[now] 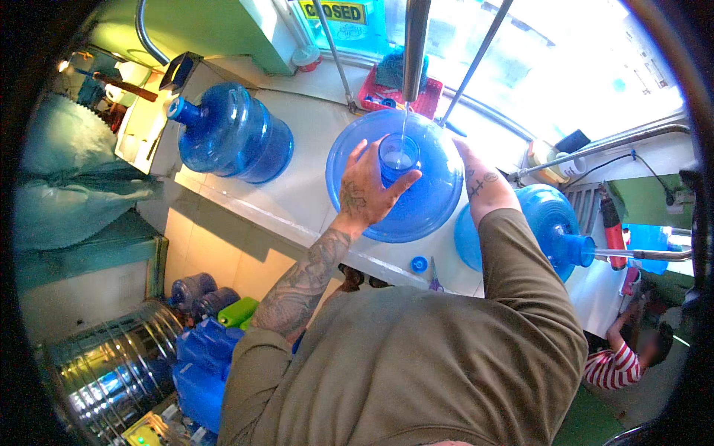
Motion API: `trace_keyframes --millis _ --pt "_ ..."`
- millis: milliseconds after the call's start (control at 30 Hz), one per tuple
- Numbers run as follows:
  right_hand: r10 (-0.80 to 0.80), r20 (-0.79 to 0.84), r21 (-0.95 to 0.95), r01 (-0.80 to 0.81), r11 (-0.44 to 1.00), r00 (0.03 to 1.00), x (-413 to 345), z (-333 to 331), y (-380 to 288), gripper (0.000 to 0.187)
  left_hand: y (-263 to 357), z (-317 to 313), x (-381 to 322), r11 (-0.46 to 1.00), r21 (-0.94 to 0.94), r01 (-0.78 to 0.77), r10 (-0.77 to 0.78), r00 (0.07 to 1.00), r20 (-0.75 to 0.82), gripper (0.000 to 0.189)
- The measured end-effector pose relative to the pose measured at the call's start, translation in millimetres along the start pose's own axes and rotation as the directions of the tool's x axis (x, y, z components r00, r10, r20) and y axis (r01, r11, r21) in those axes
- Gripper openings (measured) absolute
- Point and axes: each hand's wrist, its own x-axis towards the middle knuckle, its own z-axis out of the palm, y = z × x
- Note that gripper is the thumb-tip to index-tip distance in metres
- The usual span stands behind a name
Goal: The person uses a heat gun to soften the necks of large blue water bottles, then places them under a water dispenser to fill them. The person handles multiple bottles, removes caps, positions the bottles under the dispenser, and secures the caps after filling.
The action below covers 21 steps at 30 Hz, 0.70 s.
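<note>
A large blue water jug (427, 195) stands upright on the tiled counter under a metal spout (414, 50), and a thin stream of water falls into its neck. Around the left side of that neck curves my left hand (371, 181), its thumb and fingers spread against it. My right hand (460, 148) is at the jug's right side, its fingers mostly hidden behind the jug. Near the counter's front edge lie a blue cap (419, 264) and scissors with purple handles (435, 283). Another blue jug (237, 134) stands at the left.
More blue jugs stand at the right, one (549, 223) under a second running spout (661, 255). Behind the jug sits a red plastic basket (368, 92). Metal rods rise beside it. Blue containers (203, 373) are on the floor at lower left. A person in a striped shirt (613, 368) is at lower right.
</note>
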Motion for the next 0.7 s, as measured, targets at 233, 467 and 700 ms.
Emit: trace_keyframes --millis 233,467,700 --pt "-0.087 -0.050 -0.124 0.080 0.989 0.995 32 5 -20 0.046 8 -3 2 0.997 0.030 -0.070 0.072 0.995 -0.075 0.071" --pt "-0.340 -0.308 -0.331 0.235 0.914 0.889 24 18 -43 0.046 3 -1 1 0.993 -0.038 -0.111 0.106 0.989 -0.108 0.064" --pt "-0.418 -0.643 -0.272 0.319 0.908 0.642 -84 8 -58 0.044 -1 1 7 0.979 -0.149 -0.138 0.133 0.990 -0.042 0.059"
